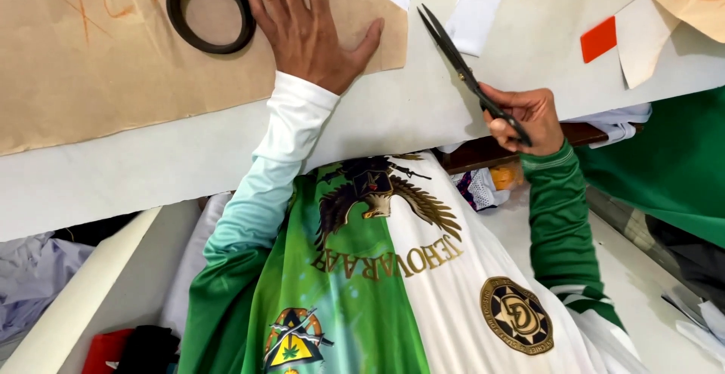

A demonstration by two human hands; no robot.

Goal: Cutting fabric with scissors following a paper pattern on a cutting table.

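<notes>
On the counter (393, 110), left hand (306, 30) presses brown paper pattern (98, 57), fingers spread flat; right hand (525, 117) fingers grip black scissors (468, 76), blades slightly parted.

A person's long-sleeved jersey (393, 298) in green and white, an eagle emblem (377, 193) on the chest; below the eagle, gold lettering and a round gold-and-black badge (516, 315); left sleeve (264, 185) white fading to pale green, right sleeve (560, 223) solid green

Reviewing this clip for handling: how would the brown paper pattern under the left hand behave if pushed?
The brown paper pattern looks thin and flat, so probably floppy and light. It would likely slide on the white table; the left hand and dark ring seem to pin it.
</notes>
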